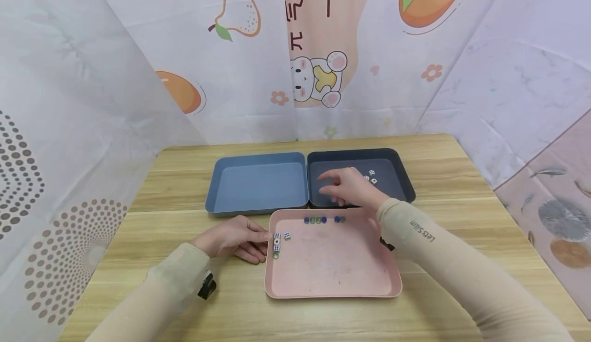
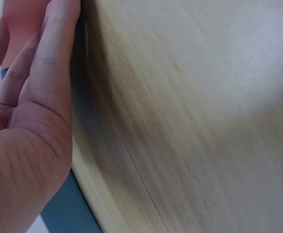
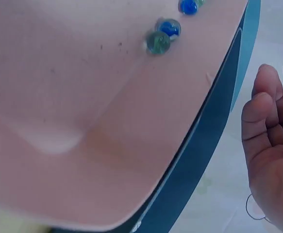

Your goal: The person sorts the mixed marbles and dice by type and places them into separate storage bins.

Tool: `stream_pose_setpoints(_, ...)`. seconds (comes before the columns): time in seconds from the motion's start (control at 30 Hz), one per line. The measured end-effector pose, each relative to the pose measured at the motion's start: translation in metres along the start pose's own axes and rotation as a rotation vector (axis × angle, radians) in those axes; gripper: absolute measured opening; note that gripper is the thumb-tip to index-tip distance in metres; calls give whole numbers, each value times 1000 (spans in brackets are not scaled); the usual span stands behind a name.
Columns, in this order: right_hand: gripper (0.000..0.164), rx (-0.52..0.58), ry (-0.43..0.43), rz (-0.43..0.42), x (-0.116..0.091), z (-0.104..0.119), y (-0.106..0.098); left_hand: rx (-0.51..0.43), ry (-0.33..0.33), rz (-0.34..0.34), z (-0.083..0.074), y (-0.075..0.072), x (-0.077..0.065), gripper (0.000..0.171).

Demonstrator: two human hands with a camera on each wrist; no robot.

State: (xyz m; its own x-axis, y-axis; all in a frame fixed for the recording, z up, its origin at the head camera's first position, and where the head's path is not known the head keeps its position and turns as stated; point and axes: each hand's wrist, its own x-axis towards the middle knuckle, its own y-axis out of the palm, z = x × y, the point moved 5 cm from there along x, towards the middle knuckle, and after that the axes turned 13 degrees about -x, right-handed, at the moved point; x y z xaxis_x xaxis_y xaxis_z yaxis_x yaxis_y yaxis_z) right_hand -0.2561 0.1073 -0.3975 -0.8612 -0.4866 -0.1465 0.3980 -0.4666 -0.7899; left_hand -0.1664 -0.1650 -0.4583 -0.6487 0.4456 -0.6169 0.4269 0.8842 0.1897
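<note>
A pink tray (image 1: 332, 270) lies on the table. Along its left wall are several white dice (image 1: 276, 248), with a green marble (image 1: 275, 255) below them; another die (image 1: 287, 236) lies just right. Blue and green marbles (image 1: 324, 220) line its far wall; blue-swirled (image 3: 169, 28) and green (image 3: 158, 42) ones show in the right wrist view. My left hand (image 1: 237, 239) touches the tray's left rim, fingers loosely bent. Over the dark tray (image 1: 397, 188) hovers my right hand (image 1: 348, 185), thumb and fingers apart, nothing visible between them. Several white dice (image 1: 371, 173) lie in that tray.
A blue-grey tray (image 1: 263, 183) stands left of the dark one, close beside it; both are behind the pink tray. The wood-grained table (image 1: 221, 311) ends at a printed cloth (image 1: 249, 85) hanging behind. Small black devices (image 1: 207, 285) are worn under the wrists.
</note>
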Motion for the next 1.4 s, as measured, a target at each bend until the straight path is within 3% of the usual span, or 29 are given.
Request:
stream_pose_setpoints(0.2,46,80,14,62,-2,5,12,-6,0,5,1,0,0,37)
stream_pose_setpoints(0.4,41,54,-42,70,-4,13,19,-6,-2,9,0,0,0,37)
stream_pose_setpoints(0.77,39,31,-67,115,-2,21,29,-6,5,7,-1,1,-1,36)
stream_pose_setpoints(1.4,47,-12,-186,184,-3,33,43,-6,3,16,0,0,0,36)
